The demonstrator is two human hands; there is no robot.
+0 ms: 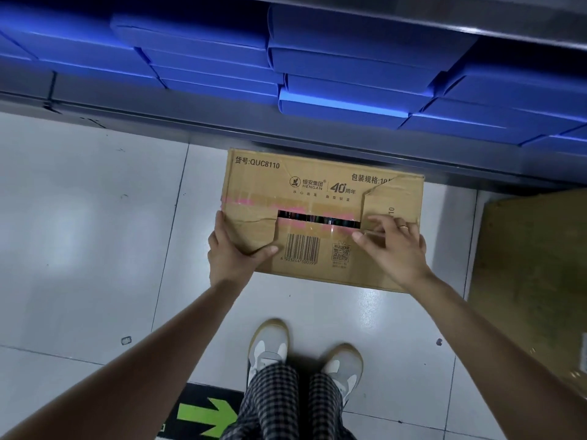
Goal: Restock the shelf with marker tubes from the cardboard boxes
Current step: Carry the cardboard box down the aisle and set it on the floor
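Note:
A brown cardboard box (320, 185) with printed labels and a barcode sits on the tiled floor in front of the shelf (222, 122). Its top flaps are nearly closed, with clear tape and a narrow dark gap (317, 220) through which coloured items show dimly. My left hand (232, 252) grips the box's near left corner, thumb on top. My right hand (394, 246) rests on the right part of the near flap, fingers spread and slightly bent at the gap's right end. No marker tube is clearly visible.
Stacks of flat blue boxes (343, 74) fill the grey shelf above the floor. A second cardboard piece (533, 265) lies at the right. My shoes (270, 344) stand just behind the box, beside a green arrow floor mark (203, 417).

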